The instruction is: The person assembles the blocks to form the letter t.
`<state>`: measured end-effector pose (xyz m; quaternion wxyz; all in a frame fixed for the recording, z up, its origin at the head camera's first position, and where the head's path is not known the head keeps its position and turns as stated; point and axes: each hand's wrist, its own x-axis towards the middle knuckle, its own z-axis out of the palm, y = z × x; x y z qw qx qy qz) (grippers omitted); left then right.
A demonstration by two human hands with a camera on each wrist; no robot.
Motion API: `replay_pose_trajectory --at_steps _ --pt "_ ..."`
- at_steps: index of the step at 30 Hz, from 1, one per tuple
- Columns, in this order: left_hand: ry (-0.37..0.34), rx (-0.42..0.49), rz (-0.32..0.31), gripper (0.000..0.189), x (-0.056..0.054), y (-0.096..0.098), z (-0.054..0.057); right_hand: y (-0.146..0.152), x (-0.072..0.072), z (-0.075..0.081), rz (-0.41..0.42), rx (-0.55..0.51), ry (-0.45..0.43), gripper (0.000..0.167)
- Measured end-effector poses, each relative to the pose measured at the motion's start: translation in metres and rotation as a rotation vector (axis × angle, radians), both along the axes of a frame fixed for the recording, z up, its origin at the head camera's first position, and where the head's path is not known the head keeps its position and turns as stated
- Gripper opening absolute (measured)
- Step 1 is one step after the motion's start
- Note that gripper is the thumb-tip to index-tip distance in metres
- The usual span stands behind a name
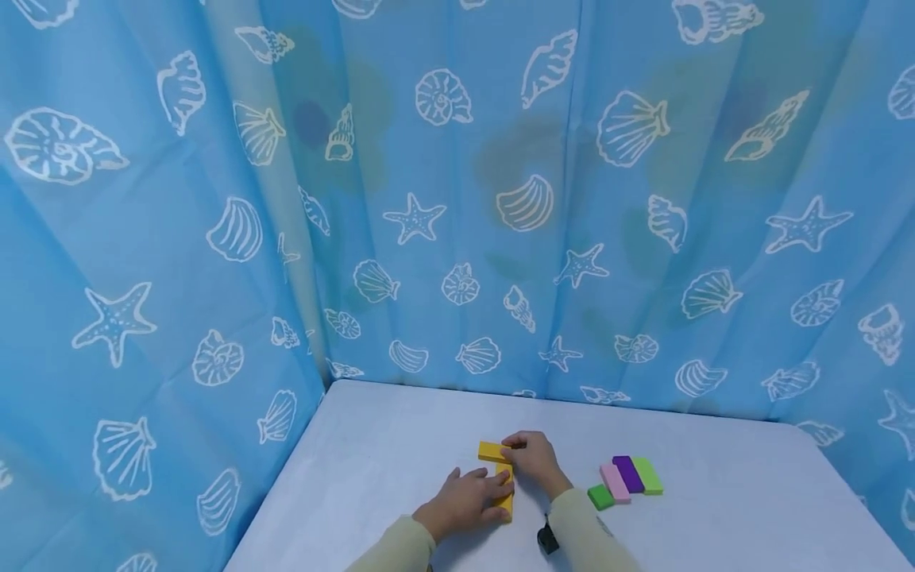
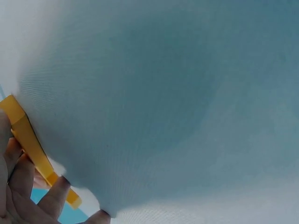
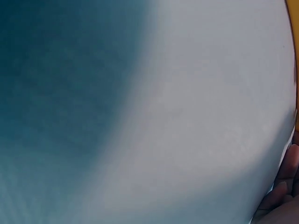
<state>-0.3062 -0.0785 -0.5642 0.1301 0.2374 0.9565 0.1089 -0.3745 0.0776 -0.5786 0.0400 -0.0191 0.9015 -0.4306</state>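
Note:
On the white table, two yellow blocks show in the head view. The far yellow block (image 1: 492, 451) lies crosswise, its right end pinched between the thumb and a finger of my right hand (image 1: 534, 462). Close below it a lengthwise yellow block (image 1: 504, 504) points toward me; whether it is one piece or more is hidden by fingers. My left hand (image 1: 465, 500) holds this one, fingers across it and thumb near its close end. The left wrist view catches a yellow strip (image 2: 32, 145) among the fingers. Just a yellow edge (image 3: 295, 28) and some fingertips enter the right wrist view.
Right of the hands lie a green block (image 1: 600, 497), a pink block (image 1: 615, 484), a purple block (image 1: 628, 474) and a lime block (image 1: 647, 476). A small black object (image 1: 547, 540) sits by the right sleeve. Behind the table hangs a blue shell-patterned curtain (image 1: 443, 230).

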Motion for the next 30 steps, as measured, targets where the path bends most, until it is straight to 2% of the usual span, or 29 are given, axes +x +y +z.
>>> replay_pose_trajectory --at_steps 6,13,20,23,30 --pt "-0.028 0.014 0.003 0.051 0.004 0.003 -0.002 0.003 0.003 -0.005 -0.03 -0.033 -0.035 0.009" --pt "-0.041 0.008 0.012 0.053 0.003 0.001 0.007 -0.002 -0.003 -0.004 -0.037 -0.034 -0.055 0.01" --pt "-0.061 0.043 0.034 0.052 0.005 -0.004 0.001 -0.007 -0.001 -0.004 -0.036 -0.029 -0.078 0.011" --pt "-0.075 0.042 0.035 0.052 0.006 -0.003 0.002 -0.005 -0.002 -0.005 -0.044 -0.039 -0.094 0.01" --pt "-0.048 0.035 0.016 0.054 0.003 -0.002 0.005 -0.003 -0.007 -0.006 -0.053 -0.071 -0.115 0.01"
